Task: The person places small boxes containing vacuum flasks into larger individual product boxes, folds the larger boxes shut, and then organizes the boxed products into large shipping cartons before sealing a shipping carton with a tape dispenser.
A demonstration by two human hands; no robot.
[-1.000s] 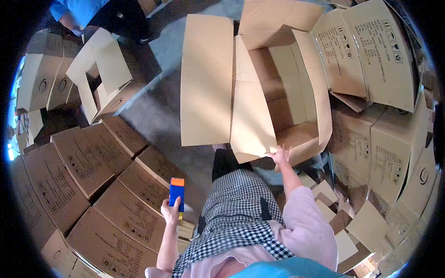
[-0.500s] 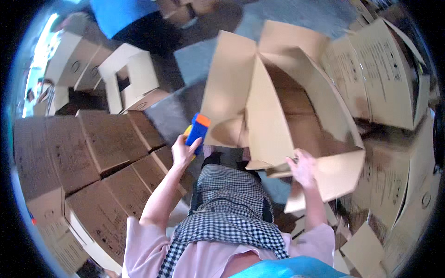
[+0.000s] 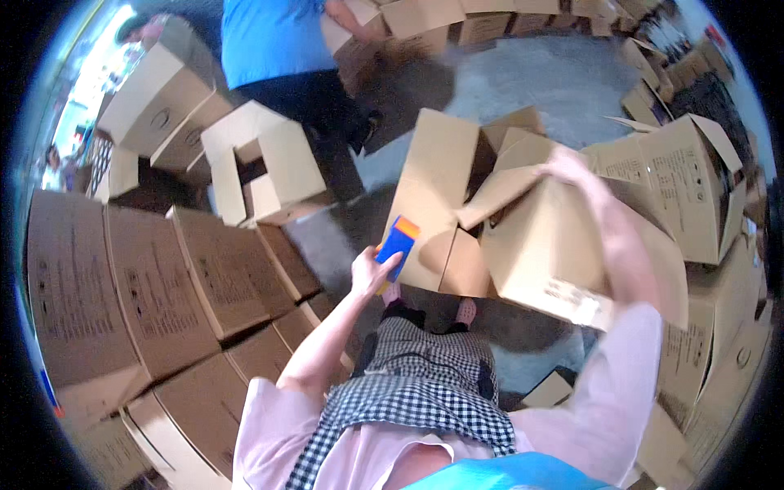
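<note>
My left hand (image 3: 373, 269) is closed around a blue tape dispenser (image 3: 397, 247) with an orange end and some yellow beside the fingers. It is held next to a raised flap of an open cardboard box (image 3: 531, 253) in front of me. My right arm reaches over that box, which sits tilted. At the box's upper edge, my right hand (image 3: 572, 170) grips a cardboard flap (image 3: 506, 194), bending it inward. The fingertips are partly blurred. Another long flap (image 3: 433, 163) stands out on the box's left side.
Brown cartons (image 3: 155, 278) are packed closely along my left. An open box (image 3: 265, 167) stands ahead-left, near a person in a blue top (image 3: 278, 41). More cartons (image 3: 686, 184) stack up on the right. Grey floor (image 3: 539, 77) shows beyond the box.
The box has turned and tipped, its near side now facing me. My right hand has moved from its near edge to the far flap. The dispenser has shifted slightly right.
</note>
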